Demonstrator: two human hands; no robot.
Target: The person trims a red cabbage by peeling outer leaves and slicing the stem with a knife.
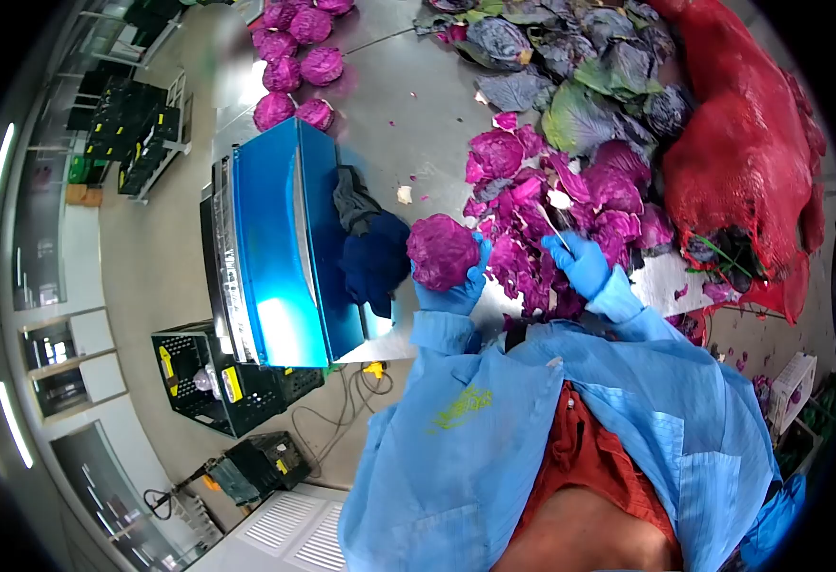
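Observation:
A round purple cabbage (443, 252) rests in my left hand (458, 294), whose blue-gloved fingers wrap its right side and underside. My right hand (580, 265), also in a blue glove, is closed round a knife (555, 227); the blade points up and left over a heap of purple leaf scraps (523, 262). The two hands are apart. Just beyond the scraps lie partly peeled purple cabbages (616, 176). Farther up are untrimmed cabbages (499, 43) with dark outer leaves.
Several trimmed cabbages (311, 26) stand at the table's (380, 86) far left. A blue box-like unit (289, 248) and dark cloth (376, 255) lie left of my hands. A red mesh sack (742, 143) is at the right. Black crates (237, 381) are at lower left.

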